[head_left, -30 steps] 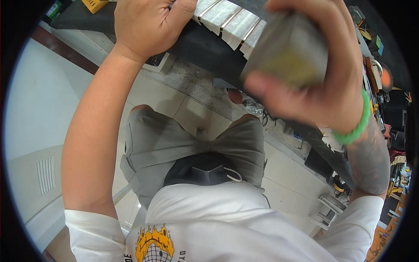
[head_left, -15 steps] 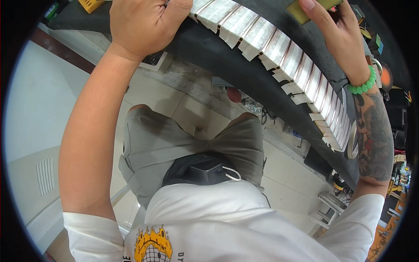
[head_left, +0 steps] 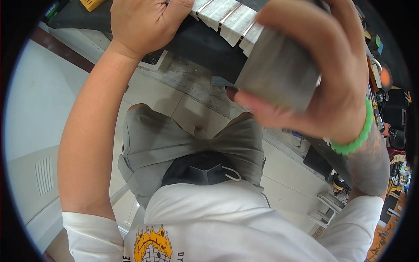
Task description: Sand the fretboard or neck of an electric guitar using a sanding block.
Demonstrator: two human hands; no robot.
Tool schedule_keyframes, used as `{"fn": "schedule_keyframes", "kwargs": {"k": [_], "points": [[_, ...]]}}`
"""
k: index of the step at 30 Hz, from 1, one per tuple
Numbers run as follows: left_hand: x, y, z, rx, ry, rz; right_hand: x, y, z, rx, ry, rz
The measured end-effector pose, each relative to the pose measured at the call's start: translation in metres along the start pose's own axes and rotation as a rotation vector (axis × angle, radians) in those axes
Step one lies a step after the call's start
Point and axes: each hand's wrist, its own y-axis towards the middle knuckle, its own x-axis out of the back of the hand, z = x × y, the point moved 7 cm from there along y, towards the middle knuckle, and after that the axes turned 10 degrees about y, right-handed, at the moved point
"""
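Observation:
My left hand (head_left: 150,24) is closed at the top edge, by the end of a long fretted neck (head_left: 229,24) masked with white tape strips between thin metal frets; whatever its fingers grip is hidden. My right hand (head_left: 331,87) is wrapped round a grey block (head_left: 279,67), both blurred by motion. The block is raised in front of the neck and hides much of its right portion. A green bead bracelet circles my right wrist.
A black padded bench (head_left: 187,41) runs under the neck. A yellow plastic holder (head_left: 91,4) sits at the top left. Assorted tools (head_left: 382,231) crowd the far right. A white stool (head_left: 325,209) stands on the tiled floor at the lower right, and a pale panel (head_left: 39,109) is at left.
Half a second ago my right hand was at the top right with the block; now it is lower and further left, covering the neck again. My left hand has barely moved.

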Motion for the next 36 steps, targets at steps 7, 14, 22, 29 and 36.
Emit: {"fn": "schedule_keyframes", "kwargs": {"k": [7, 14, 22, 29, 36], "points": [[0.003, 0.007, -0.008, -0.020, -0.064, -0.021, -0.001, -0.007, -0.016, -0.179, -0.033, 0.139], [0.002, 0.005, -0.005, -0.020, -0.034, -0.027, 0.005, -0.032, -0.047, -0.185, -0.055, -0.020], [0.007, 0.002, -0.003, -0.021, -0.081, -0.026, 0.000, -0.011, -0.026, -0.151, -0.140, 0.104], [-0.002, 0.002, 0.001, 0.010, 0.032, 0.079, 0.002, -0.008, -0.017, -0.086, -0.090, 0.095], [-0.001, 0.005, -0.004, -0.006, -0.028, 0.007, 0.005, -0.027, -0.044, -0.279, -0.172, 0.026]]}}
